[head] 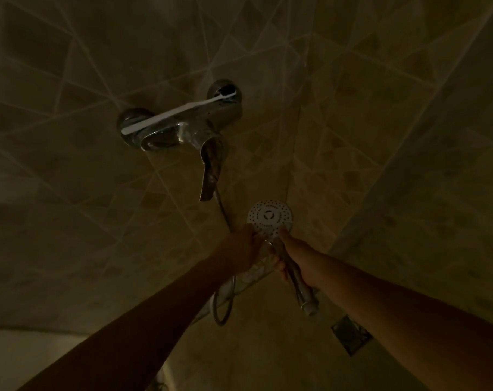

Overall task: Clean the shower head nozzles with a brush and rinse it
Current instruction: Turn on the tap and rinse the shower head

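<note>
Below the tap (183, 122), both hands meet at the shower head (269, 218), its white nozzle face turned up toward the camera. Right hand (292, 251) has its grip closed around the handle (299, 280), just under the face. Left hand (246, 245) touches the lower rim beside it; whether its grip holds a brush is too dark to tell. Scrubbing seems in hand; next, firm strokes across the nozzles, then rinsing.
</note>
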### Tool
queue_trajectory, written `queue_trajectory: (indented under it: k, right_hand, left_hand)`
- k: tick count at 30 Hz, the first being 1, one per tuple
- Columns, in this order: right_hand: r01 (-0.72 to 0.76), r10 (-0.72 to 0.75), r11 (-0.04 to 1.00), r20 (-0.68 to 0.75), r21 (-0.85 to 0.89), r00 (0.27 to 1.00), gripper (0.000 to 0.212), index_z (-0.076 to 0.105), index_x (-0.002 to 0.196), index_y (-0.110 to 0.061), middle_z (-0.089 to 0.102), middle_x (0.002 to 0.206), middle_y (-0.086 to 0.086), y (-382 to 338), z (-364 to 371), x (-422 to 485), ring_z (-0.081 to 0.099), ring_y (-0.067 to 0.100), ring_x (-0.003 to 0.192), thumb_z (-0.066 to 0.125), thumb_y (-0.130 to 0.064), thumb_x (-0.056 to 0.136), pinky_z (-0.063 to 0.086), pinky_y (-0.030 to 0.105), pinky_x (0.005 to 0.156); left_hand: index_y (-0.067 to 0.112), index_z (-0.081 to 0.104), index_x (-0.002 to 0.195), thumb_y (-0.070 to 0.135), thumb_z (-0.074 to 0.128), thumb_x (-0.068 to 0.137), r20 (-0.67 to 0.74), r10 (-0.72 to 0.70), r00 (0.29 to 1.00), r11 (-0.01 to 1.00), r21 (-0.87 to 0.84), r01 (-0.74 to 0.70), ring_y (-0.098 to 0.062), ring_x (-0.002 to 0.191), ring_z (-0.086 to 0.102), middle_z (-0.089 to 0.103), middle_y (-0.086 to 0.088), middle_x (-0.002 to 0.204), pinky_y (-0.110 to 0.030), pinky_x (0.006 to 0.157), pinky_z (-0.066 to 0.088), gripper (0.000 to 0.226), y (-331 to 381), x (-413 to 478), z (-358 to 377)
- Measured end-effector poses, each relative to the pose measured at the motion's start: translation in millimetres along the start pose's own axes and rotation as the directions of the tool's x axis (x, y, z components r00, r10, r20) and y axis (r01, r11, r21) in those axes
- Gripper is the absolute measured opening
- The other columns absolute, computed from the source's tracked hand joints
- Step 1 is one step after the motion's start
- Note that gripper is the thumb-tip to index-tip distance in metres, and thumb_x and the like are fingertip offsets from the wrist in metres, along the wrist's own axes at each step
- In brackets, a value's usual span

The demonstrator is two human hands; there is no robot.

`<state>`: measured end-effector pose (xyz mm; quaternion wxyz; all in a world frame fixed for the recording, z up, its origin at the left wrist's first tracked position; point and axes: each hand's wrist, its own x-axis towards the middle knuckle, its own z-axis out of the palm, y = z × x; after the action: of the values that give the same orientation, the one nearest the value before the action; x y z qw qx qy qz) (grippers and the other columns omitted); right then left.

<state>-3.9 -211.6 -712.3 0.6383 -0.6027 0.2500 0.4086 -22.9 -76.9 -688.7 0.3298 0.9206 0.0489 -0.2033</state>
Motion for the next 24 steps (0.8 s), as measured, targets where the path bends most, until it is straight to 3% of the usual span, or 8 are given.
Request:
queue_trajectory:
  k: [6, 11, 14, 19, 24]
  right_hand:
    - [0.050, -0.055, 0.989, -0.034, -0.137, 0.998, 0.056, 0.053, 0.068, -0.007, 0.046, 0.056, 0.005, 2.2, -6.0, 0.3, 0.041, 0.010, 0.030, 0.034, -0.053, 0.095, 0.036, 0.014, 0.035]
    - [0.062, -0.065, 0.982, -0.014, -0.176, 0.998, 0.052, 0.051, 0.068, -0.008, 0.044, 0.055, 0.004, 6.5, -6.3, -1.6, 0.040, 0.009, 0.030, 0.035, -0.049, 0.097, 0.034, 0.016, 0.035]
    - [0.080, -0.082, 0.971, -0.001, -0.224, 0.997, 0.052, 0.051, 0.066, -0.009, 0.043, 0.055, 0.005, 9.3, -4.5, -3.0, 0.040, 0.011, 0.036, 0.034, -0.048, 0.097, 0.035, 0.018, 0.036]
    - [0.083, -0.084, 0.976, 0.004, -0.200, 0.996, 0.047, 0.055, 0.074, -0.008, 0.043, 0.054, 0.003, 13.1, -2.9, -5.2, 0.040, 0.010, 0.037, 0.037, -0.046, 0.097, 0.035, 0.017, 0.035]
    - [0.074, -0.076, 0.982, -0.010, -0.172, 0.997, 0.049, 0.056, 0.076, -0.008, 0.045, 0.051, 0.002, 9.5, -6.8, -6.2, 0.040, 0.008, 0.030, 0.035, -0.047, 0.097, 0.035, 0.017, 0.035]
  left_hand:
    - [0.001, 0.043, 0.128, 0.031, 0.032, 0.100, -0.043, -0.106, 0.993, 0.994, -0.040, 0.104, -0.036, 0.107, 0.059, 0.060, -0.024, 0.119, -0.032, 0.082, 0.045, 0.042, -10.4, 3.2, -8.7]
    - [0.002, 0.042, 0.131, 0.033, 0.033, 0.099, -0.094, -0.147, 0.985, 0.985, -0.104, 0.137, -0.040, 0.108, 0.059, 0.059, -0.027, 0.119, -0.042, 0.089, 0.048, 0.045, -4.8, 10.6, -19.0]
    - [-0.001, 0.047, 0.123, 0.031, 0.033, 0.100, -0.090, -0.093, 0.992, 0.994, -0.067, 0.088, -0.033, 0.091, 0.060, 0.060, -0.023, 0.106, -0.034, 0.071, 0.047, 0.042, 5.6, 14.8, -17.3]
    - [0.000, 0.045, 0.125, 0.032, 0.033, 0.100, -0.051, -0.011, 0.999, 0.999, 0.042, 0.013, -0.034, 0.106, 0.058, 0.059, -0.023, 0.120, -0.033, 0.079, 0.043, 0.043, 13.3, 11.5, -3.9]
    - [0.000, 0.047, 0.124, 0.036, 0.032, 0.099, -0.019, -0.037, 0.999, 0.999, 0.037, 0.037, -0.030, 0.096, 0.060, 0.061, -0.022, 0.114, -0.029, 0.072, 0.044, 0.046, -0.9, 7.0, 0.8]
